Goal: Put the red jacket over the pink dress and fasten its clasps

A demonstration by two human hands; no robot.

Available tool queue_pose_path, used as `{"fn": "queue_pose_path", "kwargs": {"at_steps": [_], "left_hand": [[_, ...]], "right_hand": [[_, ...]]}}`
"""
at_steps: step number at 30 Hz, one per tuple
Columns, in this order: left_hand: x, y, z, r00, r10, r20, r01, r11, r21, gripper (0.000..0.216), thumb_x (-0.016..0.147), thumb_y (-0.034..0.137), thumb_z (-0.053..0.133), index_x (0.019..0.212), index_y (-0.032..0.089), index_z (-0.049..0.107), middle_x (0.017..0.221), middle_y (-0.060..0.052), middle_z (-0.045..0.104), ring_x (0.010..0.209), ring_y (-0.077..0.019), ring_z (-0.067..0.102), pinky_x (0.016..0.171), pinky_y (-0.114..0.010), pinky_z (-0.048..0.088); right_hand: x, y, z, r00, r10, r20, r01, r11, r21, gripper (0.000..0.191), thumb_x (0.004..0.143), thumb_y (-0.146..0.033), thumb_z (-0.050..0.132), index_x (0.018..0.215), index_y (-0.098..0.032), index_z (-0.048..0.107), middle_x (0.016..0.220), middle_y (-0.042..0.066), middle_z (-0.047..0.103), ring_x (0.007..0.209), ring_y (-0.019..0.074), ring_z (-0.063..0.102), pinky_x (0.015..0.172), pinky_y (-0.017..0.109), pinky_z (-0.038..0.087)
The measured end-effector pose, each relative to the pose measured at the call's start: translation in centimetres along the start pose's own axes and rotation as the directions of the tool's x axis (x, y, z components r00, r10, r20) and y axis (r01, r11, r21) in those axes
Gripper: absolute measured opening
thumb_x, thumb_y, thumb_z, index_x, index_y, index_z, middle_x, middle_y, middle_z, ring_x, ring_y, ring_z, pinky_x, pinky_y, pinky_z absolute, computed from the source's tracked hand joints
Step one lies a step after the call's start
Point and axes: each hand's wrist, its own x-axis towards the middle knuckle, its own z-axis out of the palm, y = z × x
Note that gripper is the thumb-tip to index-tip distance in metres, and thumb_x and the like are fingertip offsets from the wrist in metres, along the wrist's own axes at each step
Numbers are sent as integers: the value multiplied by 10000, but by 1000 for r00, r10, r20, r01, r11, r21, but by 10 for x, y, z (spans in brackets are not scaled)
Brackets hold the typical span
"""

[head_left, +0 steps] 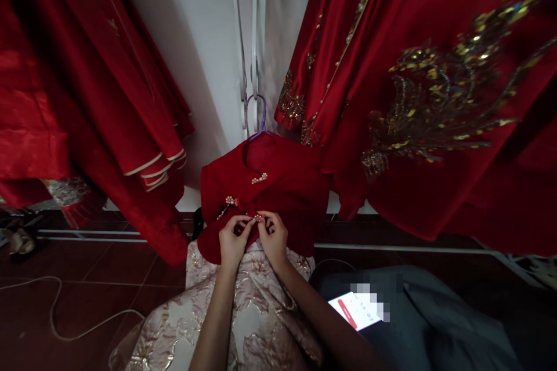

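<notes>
A short red top (pixel 291 185) hangs in front of me on a purple hanger (pixel 264 113). Beaded, pearl-like fasteners decorate its front; one beaded fastener (pixel 258 218) is low on the front, between my fingertips. My left hand (pixel 234 239) pinches at this fastener from the left, thumb and forefinger together. From the other side, my right hand (pixel 273 237) pinches it too. Higher up are another beaded fastener (pixel 260 178) and a flower-shaped one (pixel 231 201). Below the top, a pale pink brocade cloth with a floral pattern (pixel 252 313) spreads under my forearms.
Red garments with light trim (pixel 130 98) hang on the left. A red garment with gold sequin embroidery (pixel 435 98) hangs on the right. A metal rail (pixel 391 248) runs low behind. A lit phone (pixel 354 310) lies on dark cloth; a white cable (pixel 87 333) crosses the tiled floor.
</notes>
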Motion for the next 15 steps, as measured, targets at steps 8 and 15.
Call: {"fn": "queue_pose_path", "kwargs": {"at_steps": [8, 15], "left_hand": [[1, -1, 3, 999, -47, -21, 47, 999, -19, 205, 733, 344, 649, 862, 184, 634, 804, -14, 675, 644, -101, 586, 639, -207, 465], [0, -2, 2, 995, -104, 6, 105, 994, -22, 217, 739, 360, 642, 888, 205, 670, 813, -16, 692, 652, -106, 603, 623, -200, 461]], "right_hand": [[1, 3, 0, 999, -33, -1, 33, 999, -3, 179, 806, -226, 500, 910, -188, 640, 773, 23, 593, 613, 118, 483, 579, 231, 406], [-1, -2, -2, 998, -64, 6, 64, 998, 1, 154, 811, -209, 500, 896, -194, 628, 766, 15, 581, 614, 118, 470, 582, 233, 397]]}}
